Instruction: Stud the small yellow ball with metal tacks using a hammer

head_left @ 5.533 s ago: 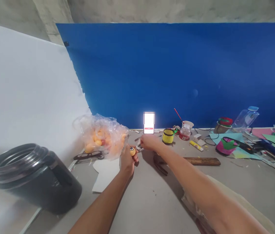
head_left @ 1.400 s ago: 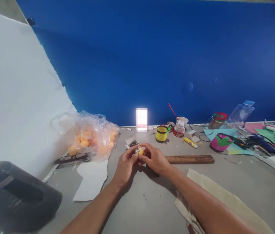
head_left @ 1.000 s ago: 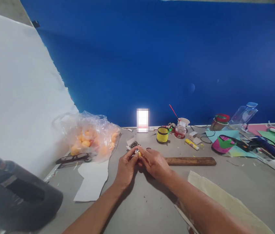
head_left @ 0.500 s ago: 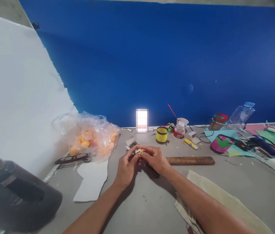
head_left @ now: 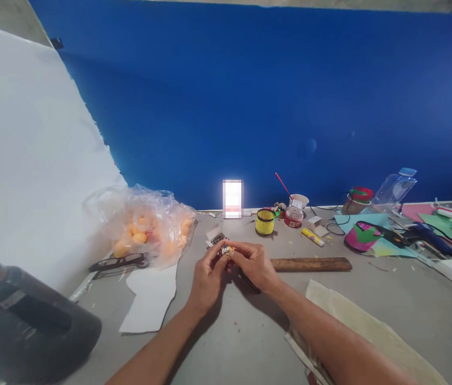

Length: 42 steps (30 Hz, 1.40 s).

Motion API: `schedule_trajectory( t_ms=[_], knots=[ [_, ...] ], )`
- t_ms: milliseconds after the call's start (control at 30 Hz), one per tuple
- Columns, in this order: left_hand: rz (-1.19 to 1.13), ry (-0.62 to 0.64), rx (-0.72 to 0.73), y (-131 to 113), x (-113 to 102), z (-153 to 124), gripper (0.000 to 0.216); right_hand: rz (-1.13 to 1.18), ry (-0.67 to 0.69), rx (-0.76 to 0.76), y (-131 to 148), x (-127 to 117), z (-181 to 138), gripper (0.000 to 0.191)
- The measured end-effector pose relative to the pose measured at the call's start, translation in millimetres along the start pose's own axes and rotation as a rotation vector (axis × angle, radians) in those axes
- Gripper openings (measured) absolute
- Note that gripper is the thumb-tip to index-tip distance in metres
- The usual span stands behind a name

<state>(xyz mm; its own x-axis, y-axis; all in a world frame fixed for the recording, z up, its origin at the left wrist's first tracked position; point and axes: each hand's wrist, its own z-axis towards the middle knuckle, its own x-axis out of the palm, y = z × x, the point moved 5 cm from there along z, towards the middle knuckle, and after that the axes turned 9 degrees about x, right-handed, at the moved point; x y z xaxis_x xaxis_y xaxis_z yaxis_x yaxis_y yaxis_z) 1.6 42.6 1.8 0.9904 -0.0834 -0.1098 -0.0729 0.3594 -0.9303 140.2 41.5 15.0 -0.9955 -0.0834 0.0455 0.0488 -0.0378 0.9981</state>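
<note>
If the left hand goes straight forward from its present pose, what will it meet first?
Likely the small open white box just beyond the left hand, though depth is hard to judge.

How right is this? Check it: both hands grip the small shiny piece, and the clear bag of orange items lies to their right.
Wrong side: the clear bag lies to their left, as the head view shows. The left hand and right hand do grip the small shiny piece.

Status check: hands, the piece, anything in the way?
Left hand, right hand: both pinching one small orange ball, shiny bits facing up. Ball mostly covered by fingers. Close by: open box just beyond, wooden handle beside right hand.
</note>
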Motion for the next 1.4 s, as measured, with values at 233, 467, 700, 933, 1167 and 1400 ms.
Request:
schedule_trajectory(
  t_ms=[233, 467, 700, 933, 1167, 1400],
  knots=[
    [-0.009, 0.004, 0.007, -4, 0, 0, 0.053, 0.066, 0.026, 0.069, -4, -1, 3, 0.036],
    [0.003, 0.026, 0.016, -8, -1, 1, 0.056, 0.14, 0.039, 0.115, 1, -2, 0, 0.038],
    [-0.007, 0.028, 0.013, -9, 0, 1, 0.056, 0.165, 0.036, 0.133, 2, -3, 0, 0.043],
    [-0.048, 0.054, -0.033, -5, 0, 2, 0.059, 0.182, 0.028, 0.191, 2, -6, 0, 0.042],
    [-0.117, 0.125, -0.035, -11, 3, 4, 0.054, 0.247, 0.015, 0.27, 3, -10, 1, 0.036],
    [-0.07, 0.154, -0.025, -5, 4, 2, 0.061, 0.218, -0.029, 0.297, 1, -10, 0, 0.037]
  ],
)
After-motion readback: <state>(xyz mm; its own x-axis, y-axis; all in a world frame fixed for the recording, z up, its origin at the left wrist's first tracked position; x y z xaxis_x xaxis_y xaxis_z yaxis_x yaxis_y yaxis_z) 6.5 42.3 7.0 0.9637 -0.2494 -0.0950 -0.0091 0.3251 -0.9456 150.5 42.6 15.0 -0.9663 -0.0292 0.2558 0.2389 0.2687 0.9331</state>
